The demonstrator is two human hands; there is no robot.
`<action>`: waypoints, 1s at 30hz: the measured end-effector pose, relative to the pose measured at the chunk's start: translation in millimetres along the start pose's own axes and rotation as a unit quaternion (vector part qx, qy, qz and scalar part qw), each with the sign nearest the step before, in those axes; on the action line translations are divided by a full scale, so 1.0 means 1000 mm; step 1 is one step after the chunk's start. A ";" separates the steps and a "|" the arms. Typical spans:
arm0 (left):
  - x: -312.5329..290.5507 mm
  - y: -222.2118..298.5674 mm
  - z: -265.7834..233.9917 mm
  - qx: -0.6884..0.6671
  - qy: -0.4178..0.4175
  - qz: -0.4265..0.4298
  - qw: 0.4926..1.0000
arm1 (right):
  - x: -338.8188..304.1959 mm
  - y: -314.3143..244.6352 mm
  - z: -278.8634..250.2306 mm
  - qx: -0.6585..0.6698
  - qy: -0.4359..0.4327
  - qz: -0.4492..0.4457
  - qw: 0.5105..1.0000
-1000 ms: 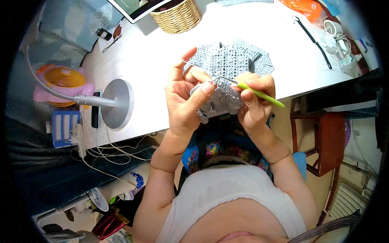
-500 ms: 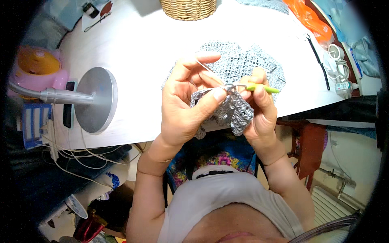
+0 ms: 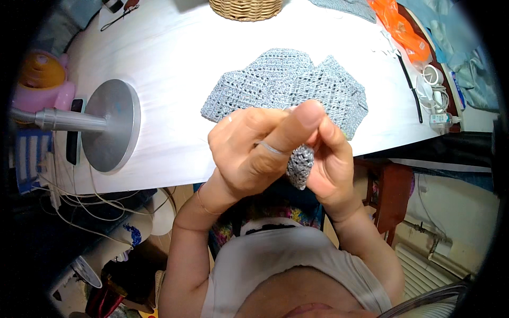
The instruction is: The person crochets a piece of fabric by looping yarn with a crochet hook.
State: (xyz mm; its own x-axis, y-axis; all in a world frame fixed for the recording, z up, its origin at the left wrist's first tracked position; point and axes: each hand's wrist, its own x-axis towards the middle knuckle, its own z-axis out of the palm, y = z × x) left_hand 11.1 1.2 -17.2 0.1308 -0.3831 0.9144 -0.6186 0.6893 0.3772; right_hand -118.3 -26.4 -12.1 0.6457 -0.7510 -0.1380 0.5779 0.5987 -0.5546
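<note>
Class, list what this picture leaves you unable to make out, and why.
Head view: most of the held grey crocheted piece, hidden behind the left hand.
Head view: what else the right hand might hold, covered by the left.
Head view: the top of the tan wicker basket, cut off by the upper edge.
Head view: the head of the silver round-based lamp, beyond the left rim.

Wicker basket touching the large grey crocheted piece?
No, white tabletop shows between the wicker basket and the large grey crocheted piece.

white table (image 3: 169, 90) gleaming under bright light | silver lamp (image 3: 114, 127) standing at table's left | brown chair (image 3: 391, 195) and radiator (image 3: 421, 271) standing off table's near right
</note>
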 end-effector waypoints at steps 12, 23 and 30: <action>0.011 0.020 -0.011 -0.477 -0.002 -0.430 0.767 | 0.007 0.017 -0.023 -0.199 -0.107 -0.425 0.877; 0.007 0.020 -0.006 -0.573 -0.003 -0.483 0.662 | -0.002 0.007 -0.023 -0.016 -0.134 -0.207 0.969; 0.003 0.018 -0.007 -0.545 -0.003 -0.483 0.685 | -0.002 0.004 -0.020 -0.002 -0.126 -0.191 0.974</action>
State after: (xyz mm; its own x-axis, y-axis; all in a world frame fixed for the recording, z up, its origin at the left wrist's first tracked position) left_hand 5.9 16.2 -6.7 0.0663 -0.9846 0.1617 0.7011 0.1613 0.6945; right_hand -127.4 -28.3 -30.6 0.4862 -0.8265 0.2839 0.7979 0.2874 -0.5299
